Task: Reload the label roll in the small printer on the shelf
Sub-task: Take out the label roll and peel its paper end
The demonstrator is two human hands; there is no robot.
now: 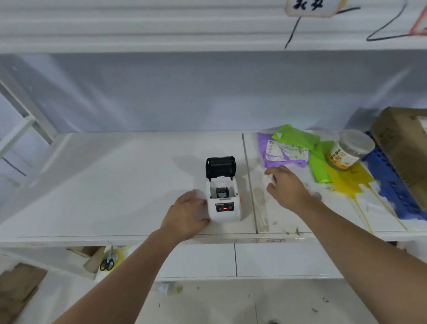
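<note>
The printer (224,201) sits near the front edge of the shelf (108,184), just left of the seam between the two boards, and its black lid (220,167) is flipped up and back, so the opening step looks done. The roll bay shows a dark part inside; whether a roll is seated there is too small to tell, so loading and closing the lid are, by my reading, still ahead. The left hand (186,215) is pressed against the printer's left side, fingers curled loosely around the casing, steadying it rather than lifting. The right hand (286,186) hovers over the right board, just beside the printer, fingers half-bent with something pale at the fingertips (271,176), blurred; a roll or nothing, I can't say. Beyond it lie purple and green bags (291,146) and a jar (349,149).
</note>
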